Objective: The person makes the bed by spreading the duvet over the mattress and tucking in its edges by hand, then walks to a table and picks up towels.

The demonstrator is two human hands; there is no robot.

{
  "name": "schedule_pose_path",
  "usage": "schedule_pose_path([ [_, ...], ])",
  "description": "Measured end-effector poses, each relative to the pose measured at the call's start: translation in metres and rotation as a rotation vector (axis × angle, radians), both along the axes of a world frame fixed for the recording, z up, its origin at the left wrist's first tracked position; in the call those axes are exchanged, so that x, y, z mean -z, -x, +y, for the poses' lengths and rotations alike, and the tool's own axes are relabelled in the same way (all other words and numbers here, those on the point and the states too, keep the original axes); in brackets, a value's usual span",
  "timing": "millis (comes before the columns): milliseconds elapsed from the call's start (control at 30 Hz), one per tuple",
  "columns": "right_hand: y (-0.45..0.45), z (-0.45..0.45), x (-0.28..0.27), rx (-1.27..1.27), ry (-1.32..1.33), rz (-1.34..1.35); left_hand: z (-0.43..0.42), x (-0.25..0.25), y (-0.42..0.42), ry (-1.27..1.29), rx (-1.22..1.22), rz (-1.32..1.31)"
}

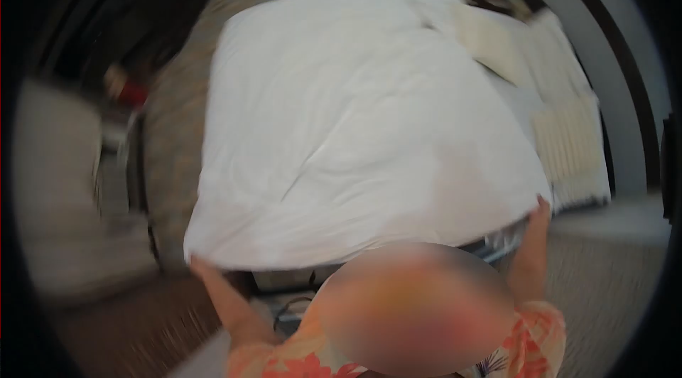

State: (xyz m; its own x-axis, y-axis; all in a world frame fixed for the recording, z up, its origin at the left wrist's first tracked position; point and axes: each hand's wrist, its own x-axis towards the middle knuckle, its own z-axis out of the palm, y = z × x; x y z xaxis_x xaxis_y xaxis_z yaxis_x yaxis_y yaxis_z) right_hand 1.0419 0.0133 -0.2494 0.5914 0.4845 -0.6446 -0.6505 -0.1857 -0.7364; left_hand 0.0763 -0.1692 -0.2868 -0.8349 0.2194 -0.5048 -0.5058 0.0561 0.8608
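Observation:
A large white duvet point(320, 108) lies spread across the bed, with a few creases running through its middle and near side. My left hand point(199, 266) is closed on its near left corner. Far out to the right, my right hand point(541, 207) grips the near right corner, close to the pillows. The near edge stretches between both hands and hangs in front of me. Motion blur hides the single fingers. A blurred oval covers the middle of my flowered top point(298, 364) and part of the near edge.
Cream pillows point(490, 44) and a striped cream pillow point(568, 140) lie at the bed's right end. Patterned carpet point(174, 122) runs along the left and far sides. A pale piece of furniture point(57, 186) stands left, with a red item point(131, 92) beyond it.

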Motion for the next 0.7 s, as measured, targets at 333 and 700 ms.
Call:
schedule_pose_path([
  [333, 0.041, -0.136, 0.036, -0.14, 0.819, -0.03, 0.124, -0.01, -0.137, 1.471, 0.379, 0.405],
  [700, -0.102, 0.027, -0.2, -0.204, -0.59, -1.037, 0.44, 0.022, -0.607, 0.043, 1.337, 1.283],
])
